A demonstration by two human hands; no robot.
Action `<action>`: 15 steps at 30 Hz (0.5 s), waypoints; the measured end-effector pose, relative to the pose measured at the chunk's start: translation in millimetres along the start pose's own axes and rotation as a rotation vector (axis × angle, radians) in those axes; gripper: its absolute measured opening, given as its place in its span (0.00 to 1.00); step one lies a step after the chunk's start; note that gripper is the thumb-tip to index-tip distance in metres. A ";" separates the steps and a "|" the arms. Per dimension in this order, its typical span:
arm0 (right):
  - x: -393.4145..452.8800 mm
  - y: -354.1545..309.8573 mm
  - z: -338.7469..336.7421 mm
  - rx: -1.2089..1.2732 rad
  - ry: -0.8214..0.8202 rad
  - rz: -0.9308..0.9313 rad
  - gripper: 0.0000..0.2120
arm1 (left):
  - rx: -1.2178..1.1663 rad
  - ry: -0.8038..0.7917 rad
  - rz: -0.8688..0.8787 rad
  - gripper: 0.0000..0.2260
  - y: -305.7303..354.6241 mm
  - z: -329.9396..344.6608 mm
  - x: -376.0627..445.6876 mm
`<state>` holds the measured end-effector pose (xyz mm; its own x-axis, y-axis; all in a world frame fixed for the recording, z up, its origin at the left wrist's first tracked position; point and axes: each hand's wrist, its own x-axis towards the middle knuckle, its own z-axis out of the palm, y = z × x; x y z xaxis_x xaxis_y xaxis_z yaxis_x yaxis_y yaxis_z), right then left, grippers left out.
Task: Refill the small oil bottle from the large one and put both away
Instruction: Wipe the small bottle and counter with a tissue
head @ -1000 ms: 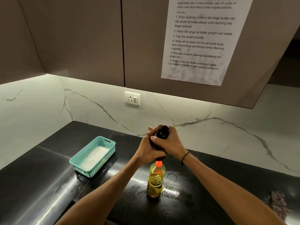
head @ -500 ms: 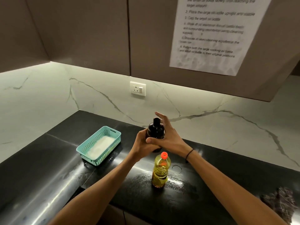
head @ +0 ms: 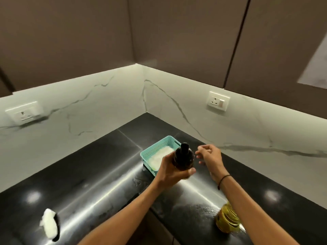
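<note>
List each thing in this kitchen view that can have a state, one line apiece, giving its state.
small dark bottle: capped, held upright above the counter.
left hand: gripping the small dark bottle.
right hand: open, empty.
large oil bottle: standing on the counter, part hidden by the right arm.
teal basket: holds something white.

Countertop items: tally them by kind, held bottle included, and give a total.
Bottles: 2, the dark bottle in the left hand and the yellow oil bottle under the right arm
Baskets: 1, teal basket
White wads: 1, wad
Total: 4
</note>
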<state>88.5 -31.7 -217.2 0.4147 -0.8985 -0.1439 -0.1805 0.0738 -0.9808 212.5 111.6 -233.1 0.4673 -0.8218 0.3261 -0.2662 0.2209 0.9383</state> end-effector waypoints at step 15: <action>163.4 110.1 175.3 -1.186 -0.408 -0.138 0.22 | 0.207 0.149 -0.087 0.21 -41.3 -124.6 13.9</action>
<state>292.8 -94.5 -371.8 0.7004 -0.6532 -0.2876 -0.7136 -0.6327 -0.3008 335.0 156.5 -252.9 0.6108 -0.7431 0.2733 -0.3793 0.0283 0.9248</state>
